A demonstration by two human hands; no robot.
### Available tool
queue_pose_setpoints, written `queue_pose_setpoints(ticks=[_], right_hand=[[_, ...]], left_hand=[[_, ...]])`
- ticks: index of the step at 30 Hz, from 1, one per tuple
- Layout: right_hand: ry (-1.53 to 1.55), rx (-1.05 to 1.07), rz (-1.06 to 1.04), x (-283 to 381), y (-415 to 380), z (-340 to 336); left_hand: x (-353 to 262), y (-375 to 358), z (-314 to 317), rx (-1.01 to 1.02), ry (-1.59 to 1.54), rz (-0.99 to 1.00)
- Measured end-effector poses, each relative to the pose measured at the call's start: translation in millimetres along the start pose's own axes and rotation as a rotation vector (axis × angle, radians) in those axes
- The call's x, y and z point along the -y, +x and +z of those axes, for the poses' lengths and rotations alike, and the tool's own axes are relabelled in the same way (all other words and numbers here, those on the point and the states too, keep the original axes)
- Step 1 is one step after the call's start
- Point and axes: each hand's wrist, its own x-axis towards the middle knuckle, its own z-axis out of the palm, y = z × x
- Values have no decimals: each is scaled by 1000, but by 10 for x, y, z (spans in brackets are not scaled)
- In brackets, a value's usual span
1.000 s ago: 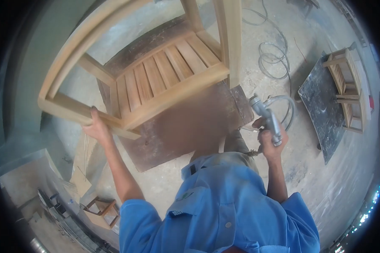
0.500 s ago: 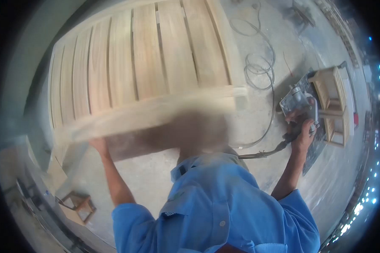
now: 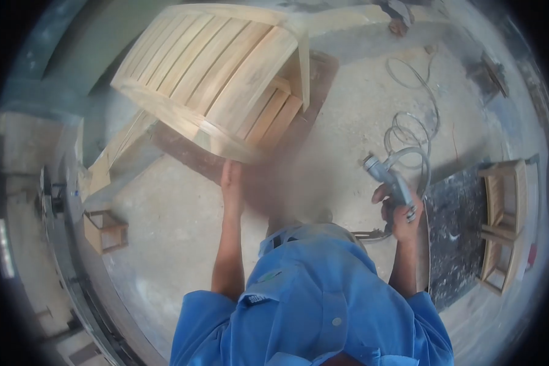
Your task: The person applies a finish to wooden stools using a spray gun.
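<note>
As the left hand grips one slatted chair, the right hand clasped around one gray tool, blue shirt lettering too small to read, two wooden frames at right.

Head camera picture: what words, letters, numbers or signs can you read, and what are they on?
Blue shirt, by the pocket: tiny white letters, too blurry to read.
Blue shirt, above them: a green mark, too small to make out.
Spray gun and slatted wooden furniture: none I can see.

Dusty concrete floor, small wooden frames, dark mottled board
</note>
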Motion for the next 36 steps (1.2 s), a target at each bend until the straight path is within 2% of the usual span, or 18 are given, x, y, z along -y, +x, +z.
queue_pose_setpoints(ticks=[1, 4, 5, 8, 9, 12, 15, 18, 21, 26, 27, 29, 30, 31, 33, 36], right_hand=[[5, 69, -24, 50, 20, 4], [48, 253, -101, 195, -256, 98], [65, 292, -110, 122, -3, 48], [171, 433, -274, 200, 60, 174], [151, 498, -248, 231, 58, 150], [182, 351, -293, 162, -14, 102], [56, 191, -158, 127, -118, -246], [93, -23, -134, 164, -138, -494], [117, -104, -166, 156, -133, -508], [316, -29, -143, 196, 26, -516], [375, -2, -137, 178, 102, -539], [308, -11, -33, 11, 230, -573], [276, -15, 25, -128, 277, -588], [254, -26, 137, -354, 330, -613], [210, -41, 358, -959, 354, -694], [110, -172, 639, -1606, 288, -757]], left_hand=[[-91, -40, 69, -49, -129, -57], [-43, -270, -214, -3, -403, -54], [29, -9, -106, -21, -446, -81], [59, 71, -209, -66, -609, -104], [73, 53, -244, -78, -668, -103], [96, 22, -357, -98, -761, -105], [42, -10, -438, -160, -751, -106], [57, 54, -473, -189, -726, -110], [53, 93, -527, -217, -667, -110], [144, -37, -595, -266, -504, -211], [338, -49, -711, -272, -454, -238], [912, -137, -1072, -287, -352, -294], [930, -385, -1008, -283, -263, -374], [937, -657, -946, -278, -175, -453], [1423, -1061, -1230, -321, -235, -591], [1876, -1795, -1548, -334, -95, -757]])
